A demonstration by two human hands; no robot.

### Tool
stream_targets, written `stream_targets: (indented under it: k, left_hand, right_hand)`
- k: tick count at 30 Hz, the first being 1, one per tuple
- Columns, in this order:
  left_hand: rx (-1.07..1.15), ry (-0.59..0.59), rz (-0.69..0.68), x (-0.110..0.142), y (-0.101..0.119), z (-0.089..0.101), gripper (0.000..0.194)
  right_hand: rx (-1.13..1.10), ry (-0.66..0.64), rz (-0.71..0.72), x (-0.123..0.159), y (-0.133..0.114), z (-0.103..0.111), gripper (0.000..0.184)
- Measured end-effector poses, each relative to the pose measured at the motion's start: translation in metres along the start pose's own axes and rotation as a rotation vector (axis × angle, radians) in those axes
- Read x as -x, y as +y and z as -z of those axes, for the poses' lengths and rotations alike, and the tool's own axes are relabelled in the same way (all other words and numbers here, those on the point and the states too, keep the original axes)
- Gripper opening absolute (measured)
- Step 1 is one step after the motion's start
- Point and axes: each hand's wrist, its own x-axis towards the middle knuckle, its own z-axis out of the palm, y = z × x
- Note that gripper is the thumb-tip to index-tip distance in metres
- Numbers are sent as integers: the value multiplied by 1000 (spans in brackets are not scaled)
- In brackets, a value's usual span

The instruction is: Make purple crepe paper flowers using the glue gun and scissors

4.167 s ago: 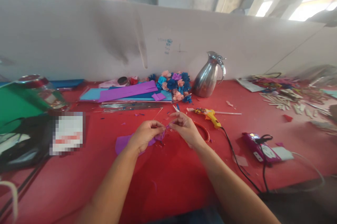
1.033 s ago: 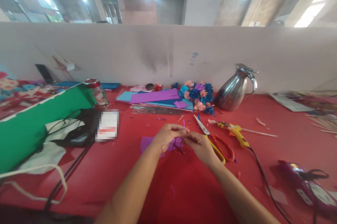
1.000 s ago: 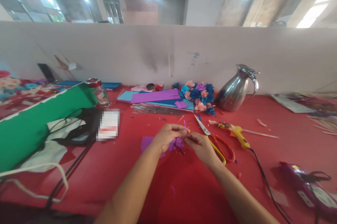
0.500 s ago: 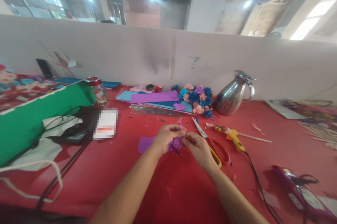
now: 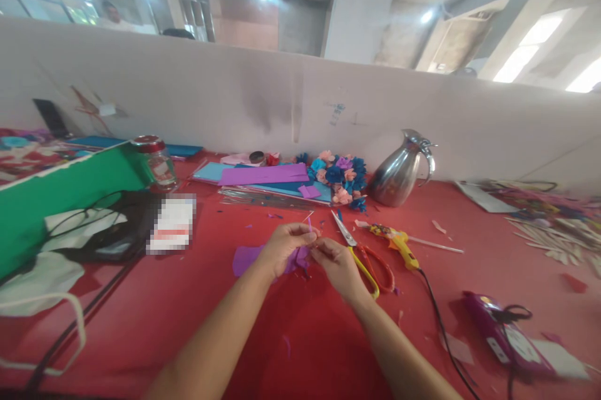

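My left hand (image 5: 287,248) is closed in a pinch, with a narrow purple paper strip (image 5: 309,223) and a thin pale stick standing up from its fingertips. Fingertip to fingertip with it, my right hand (image 5: 334,263) is also pinched shut; what lies between its fingers is too small to make out. Under and behind the left hand, purple crepe paper (image 5: 244,259) lies on the red table (image 5: 282,350). Just right of my right hand lie scissors (image 5: 370,265) with red and yellow handles, blades pointing away. Paper scraps are scattered around them.
A yellow glue gun (image 5: 402,248) with a cord lies right of the scissors. Behind are paper flowers (image 5: 340,178), purple sheets (image 5: 263,174) and a steel jug (image 5: 398,171). Left stand a jar (image 5: 158,165) and green box (image 5: 84,190). A purple power strip (image 5: 507,331) sits front right.
The view has turned slightly to the right, so everything on the table appears farther left. Both hands keep their pinch at the same spot, with little visible movement.
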Motion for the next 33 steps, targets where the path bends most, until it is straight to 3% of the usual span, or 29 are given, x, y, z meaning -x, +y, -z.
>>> stream_targets:
  k: [7,15,23,28,33]
  left_hand:
    - [24,-37,-25,2,1,-3,26]
    - [-46,1,-89,11,-1,-11,31]
    - [45,9,-151,15,-12,4,24]
    - [210,64,-202,14,-9,8,28]
    - [199,55,-179,15,-10,8,24]
  right_hand:
    - [-70,19,-24,2,-7,1,13]
    - [7,25,5,6,-7,0,19]
    - [108,-11,8,7,-3,-3,25]
    - [187,3,10,8,4,-5,23]
    - [176,39,-11,9,7,-8,18]
